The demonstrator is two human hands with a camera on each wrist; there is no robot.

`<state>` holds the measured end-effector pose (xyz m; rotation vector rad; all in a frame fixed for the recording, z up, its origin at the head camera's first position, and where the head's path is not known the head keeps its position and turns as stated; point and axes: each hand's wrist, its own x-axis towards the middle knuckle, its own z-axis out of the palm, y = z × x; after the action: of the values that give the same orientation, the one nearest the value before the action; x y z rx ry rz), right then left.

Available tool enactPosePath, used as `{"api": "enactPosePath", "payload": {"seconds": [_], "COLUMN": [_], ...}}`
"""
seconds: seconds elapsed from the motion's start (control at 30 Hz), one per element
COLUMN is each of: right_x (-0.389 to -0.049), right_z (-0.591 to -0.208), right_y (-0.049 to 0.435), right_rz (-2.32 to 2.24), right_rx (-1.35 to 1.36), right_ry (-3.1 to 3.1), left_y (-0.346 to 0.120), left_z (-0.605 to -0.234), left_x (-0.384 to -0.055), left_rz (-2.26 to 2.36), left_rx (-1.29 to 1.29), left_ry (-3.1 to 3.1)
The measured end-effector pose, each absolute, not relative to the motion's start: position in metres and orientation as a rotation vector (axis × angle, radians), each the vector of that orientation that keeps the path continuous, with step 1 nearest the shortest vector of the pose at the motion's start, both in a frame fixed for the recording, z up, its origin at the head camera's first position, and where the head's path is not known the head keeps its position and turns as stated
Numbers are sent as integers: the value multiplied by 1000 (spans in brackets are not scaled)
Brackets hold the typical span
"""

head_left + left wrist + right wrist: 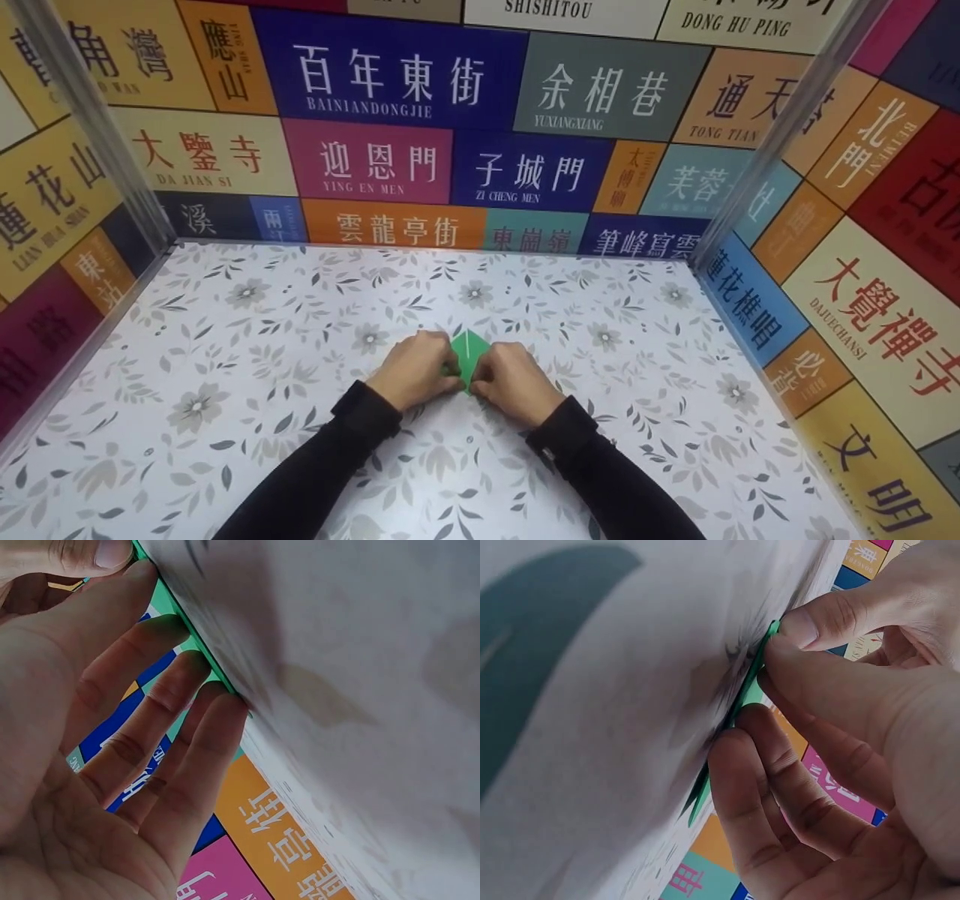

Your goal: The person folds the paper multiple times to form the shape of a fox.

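A small piece of folded green paper point(468, 346) lies on the tabletop, its pointed far end and a pale crease line showing between the hands. My left hand point(424, 367) pinches its left side near the close end. On the right side, my right hand point(519, 381) pinches the paper between thumb and curled fingers. In the left wrist view the paper point(202, 649) appears as a thin edge along the fingertips, with the other hand's thumb close by. The right wrist view shows the paper point(754, 692) flat by the table, thumb and index finger gripping its near corner.
A white table point(300, 465) with grey flowers and leaves spreads around the hands. Colourful panels point(375, 165) with printed place names enclose it at the back and both sides. Clear corner posts point(757, 165) stand where the panels meet.
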<state>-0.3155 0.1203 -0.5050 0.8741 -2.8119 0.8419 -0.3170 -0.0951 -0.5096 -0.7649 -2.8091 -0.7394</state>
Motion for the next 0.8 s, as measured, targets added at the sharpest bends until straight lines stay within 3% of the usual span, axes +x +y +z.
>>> {"api": "enactPosePath", "payload": {"seconds": [0.53, 0.8], "right_x": [-317, -325], "right_z": [-508, -506], "right_y": [115, 124], "right_rz": [839, 792], "right_rx": [856, 716], "right_ry": [-2798, -2850], "left_y": [-98, -94], "left_z": [-510, -508], "left_x": [-316, -315], "left_rz": [-753, -733], "left_rx": [-737, -771], "left_ry": [-2820, -2817]}}
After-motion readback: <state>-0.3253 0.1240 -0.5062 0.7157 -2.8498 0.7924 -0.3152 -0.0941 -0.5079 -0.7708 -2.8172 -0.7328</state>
